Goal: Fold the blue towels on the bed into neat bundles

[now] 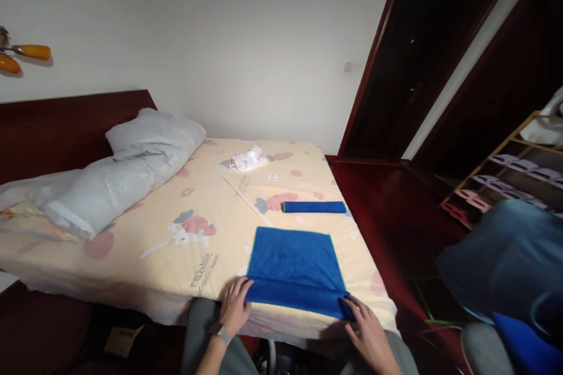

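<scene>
**Both hands on the near fold of a blue towel**

Closest to me, the left hand [235,306] grips the near-left corner of the blue towel [294,269], fingers closed together on the folded edge. The right hand [368,333] does the same at the near-right corner, fingertips pinched on the cloth. The towel lies flat at the near edge of the bed [197,234], its near strip turned over on itself. Just beyond it rests a rolled blue towel [314,207], apart from the flat one. Farther off, a white crumpled bag [247,159] sits mid-bed, and grey pillows [127,170] lie by the headboard
</scene>
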Tool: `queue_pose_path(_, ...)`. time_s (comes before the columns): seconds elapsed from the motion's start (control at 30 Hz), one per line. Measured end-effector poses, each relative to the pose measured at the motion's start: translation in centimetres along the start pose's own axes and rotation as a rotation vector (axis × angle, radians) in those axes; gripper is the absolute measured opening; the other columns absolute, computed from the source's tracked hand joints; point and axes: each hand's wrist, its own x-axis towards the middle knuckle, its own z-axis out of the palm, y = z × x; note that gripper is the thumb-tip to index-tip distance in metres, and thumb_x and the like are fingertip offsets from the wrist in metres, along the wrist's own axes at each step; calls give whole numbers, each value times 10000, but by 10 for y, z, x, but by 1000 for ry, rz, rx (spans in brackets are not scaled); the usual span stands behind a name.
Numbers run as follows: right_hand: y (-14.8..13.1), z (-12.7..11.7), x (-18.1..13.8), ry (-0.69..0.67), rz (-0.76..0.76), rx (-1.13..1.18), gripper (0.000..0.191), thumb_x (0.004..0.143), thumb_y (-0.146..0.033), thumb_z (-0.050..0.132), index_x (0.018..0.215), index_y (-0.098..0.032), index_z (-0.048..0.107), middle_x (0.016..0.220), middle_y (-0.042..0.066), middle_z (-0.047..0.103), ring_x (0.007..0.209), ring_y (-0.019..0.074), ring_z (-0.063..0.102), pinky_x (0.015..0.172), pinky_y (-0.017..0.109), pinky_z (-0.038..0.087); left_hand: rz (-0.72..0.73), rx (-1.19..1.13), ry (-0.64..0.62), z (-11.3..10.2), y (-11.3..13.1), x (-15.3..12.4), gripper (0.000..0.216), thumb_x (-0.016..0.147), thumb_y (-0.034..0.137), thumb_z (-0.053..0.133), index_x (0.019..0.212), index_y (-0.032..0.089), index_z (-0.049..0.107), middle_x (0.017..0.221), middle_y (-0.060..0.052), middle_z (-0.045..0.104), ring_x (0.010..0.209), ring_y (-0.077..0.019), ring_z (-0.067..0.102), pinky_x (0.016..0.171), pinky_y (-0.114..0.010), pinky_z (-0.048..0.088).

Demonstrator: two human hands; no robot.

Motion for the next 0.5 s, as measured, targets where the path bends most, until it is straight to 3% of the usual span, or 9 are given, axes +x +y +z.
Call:
queue_pose_path(0.07, 4, -1, 0, -73, -17, 38, 572, 790, -300, 547, 1353, -270, 639, 1442, 89, 642, 1336, 320, 593, 1132, 507, 499, 116, 30, -115, -7, 1, 3, 685, 739, 86, 577, 1382, 318, 618, 1468, -32, 615, 1380, -280, 527, 1179, -479, 441)
queue_pose_path(0.17, 17, 4, 4, -44, -4, 131, 512, 795, -343, 552, 1282, -307, 705, 1344, 61, 718, 1271, 318, 652, 1115, 492, 528, 120, -13, -167, -13, -6, 10, 600, 748, 91, 579, 1301, 302, 679, 1405, -34, 669, 1331, -267, 576, 1172, -471, 460)
queue_pose_path(0.33, 28, 18, 19, 141, 106, 337, 364, 739, -452, 611, 1061, -444, 782, 1118, -8, 806, 1113, 358, 733, 1012, 517, 602, 19, -215, -68, -10, -20, 26, 455, 735, 98, 553, 1100, 271, 763, 1203, -61, 765, 1177, -261, 678, 1085, -450, 541)
queue_pose_path(0.5, 19, 10, 27, 166, 181, 478, 284, 608, -534, 650, 861, -501, 776, 1039, -15, 811, 1096, 422, 722, 1024, 544, 574, -22, -389, 9, -4, -25, 32, 410, 696, 101, 534, 993, 248, 777, 1115, -80, 780, 1112, -257, 707, 1022, -421, 578)
